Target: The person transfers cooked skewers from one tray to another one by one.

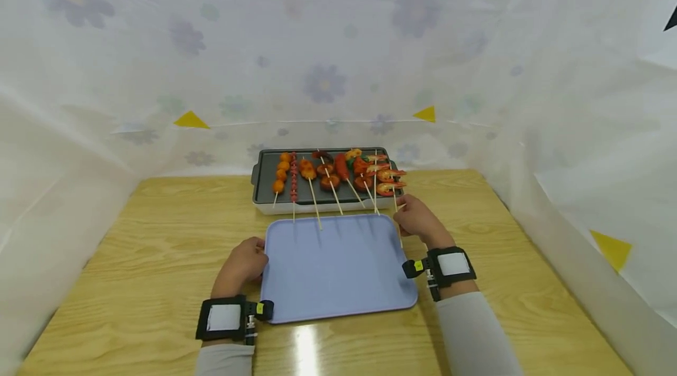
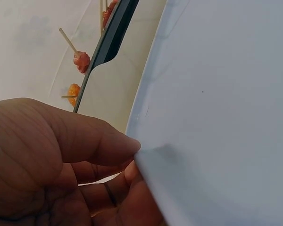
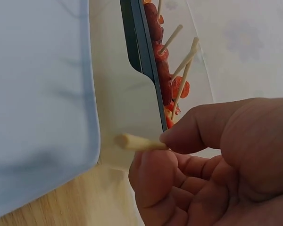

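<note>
The right hand (image 1: 418, 220) pinches the bare end of a skewer (image 3: 140, 142) between thumb and forefinger, at the far right corner of the blue tray (image 1: 338, 264); the stick runs forward from the fingers to the shrimp end resting on the grill pan (image 1: 262, 173) just beyond. The left hand (image 1: 244, 263) grips the tray's left edge, thumb on top and fingers curled beneath. The tray lies flat on the wooden table (image 1: 158, 235) between both hands, its far edge beside the pan, where other skewers (image 1: 312, 179) lie in a row.
</note>
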